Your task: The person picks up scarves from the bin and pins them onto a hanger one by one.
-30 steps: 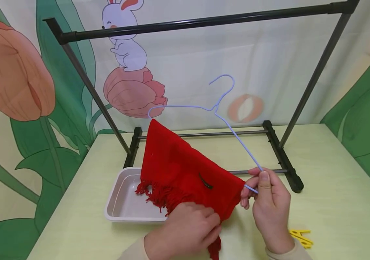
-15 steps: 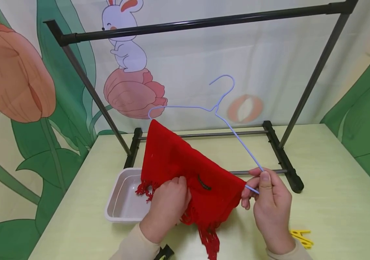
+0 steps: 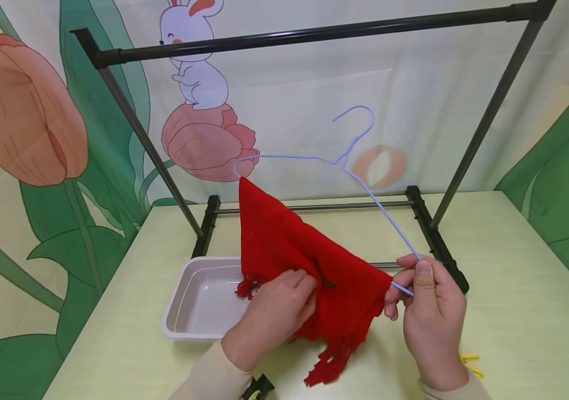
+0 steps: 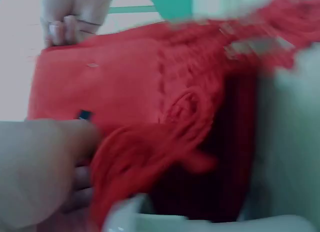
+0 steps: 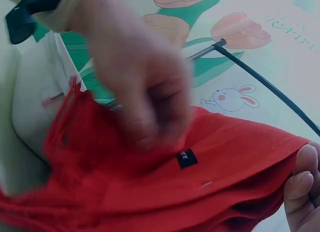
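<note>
A red fringed scarf [image 3: 354, 283] with a small dark label hangs folded over the lower bar of a light-blue wire hanger [image 3: 384, 214]. My right hand [image 3: 434, 322] grips the hanger's right corner, thumb on the wire, just beside the scarf's edge. With curled fingers, my left hand [image 3: 276, 314] pinches the front of the cloth left of the label; its fingertips are hidden in the head view. The same hand is blurred over the cloth in the right wrist view. Loose fringe [image 4: 190, 107] bunches beside the left hand in the left wrist view.
A white plastic basin [image 3: 189, 328] stands on the table behind the left hand, partly covered by the scarf. Beyond, a black rack [image 3: 314, 34] spans the table. A yellow clothespin [image 3: 472, 365] lies by the right wrist.
My left hand moves from the lower fringe up to the scarf's left part, then rightward, drawing the cloth along. The hanger and right hand shift slightly right, and the lower fringe swings.
</note>
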Action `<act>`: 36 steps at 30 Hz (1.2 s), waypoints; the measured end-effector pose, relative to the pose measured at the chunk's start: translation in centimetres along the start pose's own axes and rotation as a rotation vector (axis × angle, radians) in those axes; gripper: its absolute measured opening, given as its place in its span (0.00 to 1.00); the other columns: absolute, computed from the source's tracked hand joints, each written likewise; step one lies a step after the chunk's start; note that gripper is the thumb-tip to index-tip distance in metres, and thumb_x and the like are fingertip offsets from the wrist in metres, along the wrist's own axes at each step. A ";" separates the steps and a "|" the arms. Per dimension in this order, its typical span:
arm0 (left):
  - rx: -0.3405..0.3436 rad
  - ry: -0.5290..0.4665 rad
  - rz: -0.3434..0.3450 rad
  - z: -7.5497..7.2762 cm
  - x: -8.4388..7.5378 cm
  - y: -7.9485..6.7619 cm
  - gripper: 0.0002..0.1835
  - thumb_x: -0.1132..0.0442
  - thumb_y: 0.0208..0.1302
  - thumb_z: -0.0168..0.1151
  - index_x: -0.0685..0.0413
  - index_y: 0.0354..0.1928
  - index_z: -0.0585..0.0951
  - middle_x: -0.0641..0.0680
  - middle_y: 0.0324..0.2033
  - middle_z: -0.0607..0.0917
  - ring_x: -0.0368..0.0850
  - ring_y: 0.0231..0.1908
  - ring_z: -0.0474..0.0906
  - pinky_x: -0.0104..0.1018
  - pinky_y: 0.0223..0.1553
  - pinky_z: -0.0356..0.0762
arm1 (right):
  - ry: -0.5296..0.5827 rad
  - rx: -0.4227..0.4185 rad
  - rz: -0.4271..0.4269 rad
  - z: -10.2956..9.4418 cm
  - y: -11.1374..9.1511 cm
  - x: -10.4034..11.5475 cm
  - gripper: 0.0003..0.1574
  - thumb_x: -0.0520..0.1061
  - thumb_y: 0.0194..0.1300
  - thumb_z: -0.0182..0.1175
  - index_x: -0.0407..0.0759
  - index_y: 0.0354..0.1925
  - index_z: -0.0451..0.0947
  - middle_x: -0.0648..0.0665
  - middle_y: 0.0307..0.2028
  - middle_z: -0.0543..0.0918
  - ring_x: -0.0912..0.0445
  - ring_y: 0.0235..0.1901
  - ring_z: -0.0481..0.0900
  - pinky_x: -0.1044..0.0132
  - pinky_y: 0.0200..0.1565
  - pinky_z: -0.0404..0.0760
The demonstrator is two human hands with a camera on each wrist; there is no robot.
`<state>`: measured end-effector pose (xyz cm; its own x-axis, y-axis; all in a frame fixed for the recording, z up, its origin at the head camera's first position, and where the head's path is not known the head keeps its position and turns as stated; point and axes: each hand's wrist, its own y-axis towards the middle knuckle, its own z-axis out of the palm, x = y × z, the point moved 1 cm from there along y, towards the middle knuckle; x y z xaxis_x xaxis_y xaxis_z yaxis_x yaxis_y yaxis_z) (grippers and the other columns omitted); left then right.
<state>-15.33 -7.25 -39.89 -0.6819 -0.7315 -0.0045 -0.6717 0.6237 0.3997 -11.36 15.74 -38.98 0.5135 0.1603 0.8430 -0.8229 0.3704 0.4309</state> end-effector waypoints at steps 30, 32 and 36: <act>0.181 -0.421 -0.685 0.2 10.3 -0.5 0.31 0.55 0.73 0.71 0.55 0.71 0.70 0.59 0.58 0.86 0.57 0.58 0.82 0.52 0.56 0.89 | 0.081 0.140 0.151 -6.8 4.3 0.3 0.18 0.47 0.86 0.49 0.33 0.49 0.77 0.44 0.25 0.81 0.52 0.16 0.75 0.70 0.20 0.80; 0.231 -0.433 -0.672 0.2 10.4 -0.5 0.28 0.55 0.73 0.71 0.54 0.68 0.74 0.58 0.57 0.87 0.55 0.58 0.81 0.50 0.55 0.89 | 0.081 0.154 0.149 -7.2 4.6 0.2 0.17 0.47 0.86 0.49 0.34 0.50 0.77 0.44 0.25 0.82 0.52 0.16 0.74 0.70 0.21 0.80; 0.286 -0.465 -0.594 0.3 11.1 -0.4 0.23 0.58 0.72 0.73 0.51 0.66 0.80 0.54 0.55 0.89 0.51 0.55 0.82 0.49 0.57 0.88 | 0.195 0.186 0.097 -8.0 5.2 -0.1 0.16 0.42 0.87 0.47 0.30 0.49 0.77 0.42 0.24 0.83 0.52 0.17 0.75 0.69 0.20 0.79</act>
<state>-22.73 -15.49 -40.37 -0.1963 -0.8126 -0.5488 -0.9649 0.2596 -0.0393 -13.72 24.98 -39.39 0.4526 0.3663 0.8130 -0.8916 0.1732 0.4184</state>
